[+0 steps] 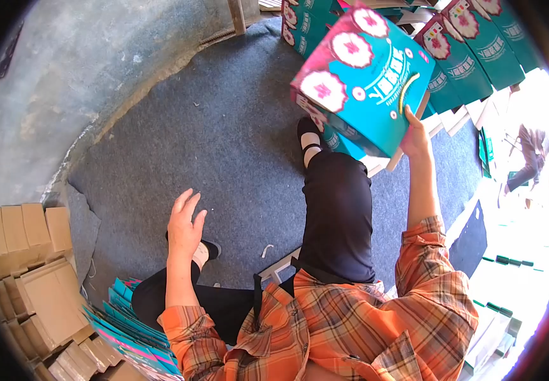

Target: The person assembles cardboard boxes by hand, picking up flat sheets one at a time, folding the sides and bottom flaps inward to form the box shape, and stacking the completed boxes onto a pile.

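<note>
My right hand point(416, 136) grips the near right edge of a teal and pink printed carton point(366, 95), its thumb on the printed face. The carton is box-shaped and tilted, held up beyond my right knee. White round flower prints and white lettering mark it, with a yellow curved strip near the thumb. My left hand point(185, 227) hovers above the grey carpet with fingers apart and nothing in it. Beside my left leg lies a stack of flat teal and pink cartons point(132, 333). The fingers under the held carton are hidden.
More teal cartons point(471, 57) stand stacked at the upper right. Brown cardboard boxes point(49, 295) fill the lower left, near a concrete wall point(116, 57). Grey carpet point(224, 120) covers the floor. Another person point(530, 155) is partly visible in the bright area at right.
</note>
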Motion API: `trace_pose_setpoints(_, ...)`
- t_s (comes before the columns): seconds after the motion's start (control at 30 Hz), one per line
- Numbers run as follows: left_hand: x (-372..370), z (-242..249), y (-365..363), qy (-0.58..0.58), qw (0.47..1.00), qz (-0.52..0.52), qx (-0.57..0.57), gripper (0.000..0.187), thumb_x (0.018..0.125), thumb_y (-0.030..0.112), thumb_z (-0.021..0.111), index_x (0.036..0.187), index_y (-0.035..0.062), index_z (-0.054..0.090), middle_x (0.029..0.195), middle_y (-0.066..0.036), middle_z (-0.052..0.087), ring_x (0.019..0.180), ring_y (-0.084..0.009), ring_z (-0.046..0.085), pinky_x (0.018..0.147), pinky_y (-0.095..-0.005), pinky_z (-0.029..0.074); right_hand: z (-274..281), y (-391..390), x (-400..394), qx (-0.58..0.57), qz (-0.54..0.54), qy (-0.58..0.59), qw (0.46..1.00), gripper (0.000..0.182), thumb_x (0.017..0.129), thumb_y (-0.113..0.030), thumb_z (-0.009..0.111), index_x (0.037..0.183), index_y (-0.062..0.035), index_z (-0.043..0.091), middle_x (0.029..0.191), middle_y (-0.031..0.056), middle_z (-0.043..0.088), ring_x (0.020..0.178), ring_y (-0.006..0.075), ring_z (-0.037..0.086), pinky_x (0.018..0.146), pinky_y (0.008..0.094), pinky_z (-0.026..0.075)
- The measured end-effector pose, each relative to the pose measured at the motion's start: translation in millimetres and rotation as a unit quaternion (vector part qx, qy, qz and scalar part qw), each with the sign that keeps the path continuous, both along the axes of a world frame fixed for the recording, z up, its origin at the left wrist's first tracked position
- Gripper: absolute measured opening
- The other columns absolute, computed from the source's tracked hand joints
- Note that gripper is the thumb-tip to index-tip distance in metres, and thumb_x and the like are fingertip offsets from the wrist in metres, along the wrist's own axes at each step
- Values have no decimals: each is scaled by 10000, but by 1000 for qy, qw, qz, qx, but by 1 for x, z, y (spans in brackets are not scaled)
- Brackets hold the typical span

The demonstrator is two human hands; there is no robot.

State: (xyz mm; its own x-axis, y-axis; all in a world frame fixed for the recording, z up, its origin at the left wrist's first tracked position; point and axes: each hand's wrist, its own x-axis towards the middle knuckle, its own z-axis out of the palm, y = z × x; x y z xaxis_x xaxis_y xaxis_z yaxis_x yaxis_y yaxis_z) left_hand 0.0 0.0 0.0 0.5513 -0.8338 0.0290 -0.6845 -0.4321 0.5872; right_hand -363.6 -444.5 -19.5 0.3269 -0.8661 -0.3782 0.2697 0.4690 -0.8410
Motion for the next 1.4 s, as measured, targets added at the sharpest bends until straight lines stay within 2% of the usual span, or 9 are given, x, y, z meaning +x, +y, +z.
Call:
trace_pose_setpoints(0.17, 11, -7, 1, -34, 999, -19, 19, 379, 812, 86, 660, 1184, 43, 604, 1299, -124, 544, 1169, -322, 544, 964, -391, 456, -44, 22, -9, 81, -74, 7, 994, 385, 961, -307, 535, 1246, -49, 538, 1161, 114, 625, 1026, 269, 617, 909, 433, 493)
trace_pose_setpoints(0.33, -2, -24, -7, -2, 999, -25, 33, 372, 813, 92, 657, 1180, 57, 610, 1268, -117, 569, 1145, -314, 562, 947, -379, 465, -75, -6, -36, 152, -161, 16, 975, 584, 794, -422, 733, 1232, -95, 530, 1213, 127, 513, 1163, 348, 463, 884, 651, 408)
trace_pose_setpoints(0.77, -1, -26, 7, -13, 998, -44, 48, 352, 827, 137, 654, 1168, 65, 612, 1190, -127, 607, 1057, -321, 597, 885, -389, 490, -84, -4, -21, 146, -199, 57, 967, 676, 794, -443, 727, 1348, -192, 432, 1323, 227, 399, 1191, 402, 425, 944, 668, 372)
trace_pose_setpoints(0.97, 7, 0, 15, -22, 998, -34, 46, 360, 840, 165, 647, 1184, 69, 599, 1173, -114, 612, 1042, -328, 601, 873, -390, 498, -85, -29, -34, 30, -175, 338, 924, 735, 725, -452, 769, 1331, -137, 499, 1292, 190, 491, 1156, 355, 475, 883, 602, 441)
trace_pose_setpoints(1.03, 13, 23, 28, -16, 999, 4, 46, 358, 839, 151, 645, 1186, 70, 603, 1173, -129, 612, 1055, -338, 595, 890, -389, 490, -177, -121, -97, -245, -195, 632, 709, 705, 724, -388, 772, 1301, -58, 537, 1236, 177, 560, 1083, 311, 534, 904, 491, 459)
trace_pose_setpoints(1.1, 22, 49, 47, -14, 999, 47, 8, 359, 837, 136, 647, 1185, 58, 611, 1163, -154, 619, 1065, -337, 598, 916, -381, 479, -164, -147, -88, -436, -227, 495, 716, 664, 752, -299, 750, 1313, -23, 528, 1169, 149, 621, 992, 286, 585, 884, 424, 466)
trace_pose_setpoints(1.17, 32, 70, 76, -50, 993, 99, -40, 366, 833, 124, 658, 1188, 49, 614, 1151, -149, 631, 1058, -298, 615, 916, -364, 478, -109, -135, -53, -538, -140, 504, 661, 561, 812, -244, 700, 1310, -45, 538, 1118, 117, 649, 939, 240, 606, 835, 407, 471)
trace_pose_setpoints(1.27, 42, 93, 136, -76, 967, 233, -74, 391, 821, 119, 679, 1201, 58, 607, 1172, -146, 624, 1090, -309, 598, 930, -367, 469, 1, -41, 46, -348, 91, 365, 858, 466, 887, -268, 633, 1312, -94, 551, 1113, 76, 643, 923, 130, 595, 743, 268, 442)
trace_pose_setpoints(1.4, 34, 74, 256, -232, 874, 426, 5, 604, 789, 128, 704, 1341, 30, 476, 1317, -200, 517, 1236, -354, 471, 1050, -405, 365, 61, 42, 118, -397, 360, 379, 755, 433, 904, -214, 603, 1302, -54, 545, 1023, 35, 626, 901, 120, 560, 781, 249, 433)
